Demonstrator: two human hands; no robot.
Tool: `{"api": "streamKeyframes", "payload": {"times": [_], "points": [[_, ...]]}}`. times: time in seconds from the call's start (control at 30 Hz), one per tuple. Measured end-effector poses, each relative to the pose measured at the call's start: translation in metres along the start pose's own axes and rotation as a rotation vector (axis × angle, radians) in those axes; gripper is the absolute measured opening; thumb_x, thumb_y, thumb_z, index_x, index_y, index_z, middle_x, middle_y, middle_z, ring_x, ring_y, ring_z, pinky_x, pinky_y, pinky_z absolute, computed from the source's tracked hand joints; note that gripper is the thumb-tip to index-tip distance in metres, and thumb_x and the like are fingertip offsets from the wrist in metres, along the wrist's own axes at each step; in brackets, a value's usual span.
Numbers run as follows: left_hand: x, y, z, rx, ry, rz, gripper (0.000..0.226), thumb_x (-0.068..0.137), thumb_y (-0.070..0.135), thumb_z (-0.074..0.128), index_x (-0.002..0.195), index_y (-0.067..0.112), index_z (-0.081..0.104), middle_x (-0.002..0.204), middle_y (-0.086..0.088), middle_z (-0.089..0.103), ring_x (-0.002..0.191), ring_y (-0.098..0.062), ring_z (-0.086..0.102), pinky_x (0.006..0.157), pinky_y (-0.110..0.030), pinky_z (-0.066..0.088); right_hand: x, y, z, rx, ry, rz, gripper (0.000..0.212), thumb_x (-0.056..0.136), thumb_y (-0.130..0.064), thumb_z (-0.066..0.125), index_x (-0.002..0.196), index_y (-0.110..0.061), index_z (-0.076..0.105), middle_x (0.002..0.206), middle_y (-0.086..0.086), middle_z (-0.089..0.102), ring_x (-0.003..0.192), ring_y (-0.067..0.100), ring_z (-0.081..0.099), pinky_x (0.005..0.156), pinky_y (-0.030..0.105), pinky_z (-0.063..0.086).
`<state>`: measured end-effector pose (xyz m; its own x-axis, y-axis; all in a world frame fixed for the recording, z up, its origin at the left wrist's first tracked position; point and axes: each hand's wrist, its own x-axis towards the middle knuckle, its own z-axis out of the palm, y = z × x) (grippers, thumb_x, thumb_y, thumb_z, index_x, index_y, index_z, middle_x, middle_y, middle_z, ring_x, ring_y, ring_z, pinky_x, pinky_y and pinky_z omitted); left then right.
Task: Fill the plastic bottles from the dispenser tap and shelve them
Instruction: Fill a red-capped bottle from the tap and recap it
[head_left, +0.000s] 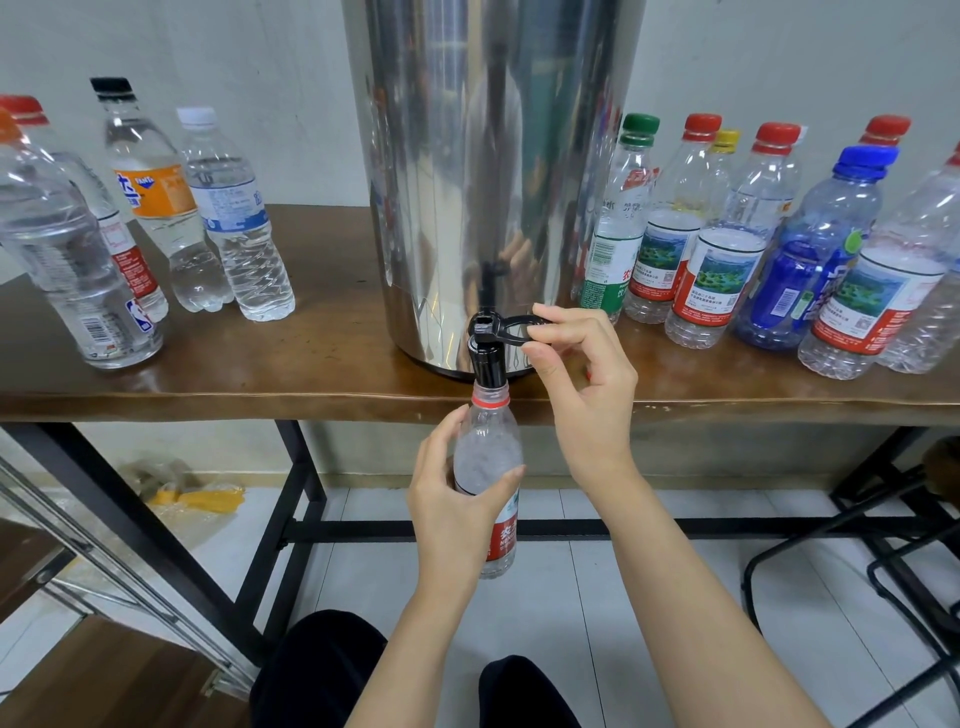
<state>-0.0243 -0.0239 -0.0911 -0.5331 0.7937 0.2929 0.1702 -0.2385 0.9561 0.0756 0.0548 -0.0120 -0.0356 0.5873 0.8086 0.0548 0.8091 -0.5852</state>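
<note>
Filling is the step in hand; the left hand (452, 499) grips the open bottle (488, 452) around its middle and holds it upright below the bench (311, 374) edge, its mouth right up under the black tap (485, 358); the right hand (582, 395) pinches the tap's looped lever (511, 327) between thumb and fingertips. The bottle's upper part looks cloudy with bubbles, so water seems to be running, though the level cannot be read.

Next, by my judgement, the lever must be let go before the neck floods; then the bottle drops straight down clear of the spout, gets capped and goes to a shelf.

Room is tight above and open below; the steel dispenser (493, 156) stands at the bench's front edge with the tap overhanging it; capped bottles crowd the bench on the left (234, 218) and on the right (727, 249), those on the right close to the right hand; the bench's crossbar (415, 529) runs behind the bottle; a black stool frame (883, 545) stands to the right, and a metal rack (78, 540), perhaps the shelf, to the left.
</note>
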Motion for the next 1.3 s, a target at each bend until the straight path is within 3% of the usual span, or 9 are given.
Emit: {"api": "streamKeyframes", "payload": {"times": [0.13,0.47,0.6,0.83,1.07,1.13,1.3], "points": [[0.001,0.000,0.000,0.002,0.001,0.002,0.072,0.069,0.015,0.089,0.129,0.036,0.056,0.128,0.016,0.060,0.123,-0.006,0.055,0.101,-0.043,0.051,0.001,-0.001,0.000,0.004,-0.001,0.002,0.013,0.092,-0.021,0.065,0.102,-0.028,0.066,0.111,-0.010,0.063,0.102,0.018,0.062,0.084,0.023,0.048],[0.001,-0.001,0.000,-0.005,-0.004,-0.001,0.072,0.069,0.016,0.089,0.129,0.038,0.056,0.127,0.016,0.060,0.121,-0.008,0.056,0.098,-0.041,0.053,0.001,-0.002,-0.002,-0.014,-0.024,0.007,0.008,0.091,-0.017,0.065,0.099,-0.020,0.066,0.111,-0.006,0.063,0.102,0.013,0.061,0.084,0.019,0.046],[0.001,-0.002,0.000,-0.017,-0.014,-0.007,0.072,0.069,0.014,0.089,0.129,0.037,0.056,0.128,0.014,0.060,0.122,-0.010,0.057,0.099,-0.043,0.053,0.002,-0.002,-0.005,-0.042,-0.046,-0.005,0.017,0.090,-0.007,0.067,0.100,-0.021,0.067,0.112,-0.008,0.062,0.095,0.014,0.061,0.082,0.015,0.044],[0.002,-0.004,-0.002,-0.007,-0.011,-0.013,0.072,0.068,0.016,0.089,0.128,0.040,0.056,0.127,0.015,0.060,0.120,-0.007,0.057,0.098,-0.043,0.053,0.007,-0.004,-0.010,-0.144,-0.078,-0.108,0.014,0.091,-0.005,0.065,0.096,-0.017,0.070,0.104,-0.001,0.065,0.096,0.024,0.059,0.083,0.028,0.048],[0.001,-0.005,-0.002,-0.005,-0.014,-0.009,0.072,0.068,0.016,0.089,0.126,0.042,0.056,0.126,0.016,0.061,0.119,-0.005,0.057,0.099,-0.043,0.052,0.021,-0.016,-0.014,-0.355,-0.161,-0.291,0.009,0.088,0.000,0.064,0.088,0.000,0.073,0.089,0.011,0.068,0.087,0.023,0.048,0.085,0.004,0.036],[0.001,-0.005,-0.002,-0.010,-0.015,-0.011,0.071,0.068,0.016,0.089,0.127,0.041,0.056,0.126,0.015,0.061,0.119,-0.007,0.058,0.099,-0.044,0.052,0.028,-0.024,-0.013,-0.379,-0.177,-0.341,0.013,0.089,-0.008,0.063,0.087,-0.001,0.074,0.086,0.009,0.069,0.086,0.021,0.045,0.083,0.003,0.035],[0.002,-0.004,-0.001,-0.013,-0.023,-0.013,0.071,0.069,0.015,0.089,0.128,0.038,0.057,0.125,0.014,0.062,0.118,-0.008,0.059,0.098,-0.043,0.053,0.059,-0.037,0.008,-0.455,-0.260,-0.367,0.021,0.087,-0.034,0.064,0.085,-0.018,0.078,0.079,-0.008,0.061,0.084,0.014,0.039,0.068,0.021,0.038]]}}
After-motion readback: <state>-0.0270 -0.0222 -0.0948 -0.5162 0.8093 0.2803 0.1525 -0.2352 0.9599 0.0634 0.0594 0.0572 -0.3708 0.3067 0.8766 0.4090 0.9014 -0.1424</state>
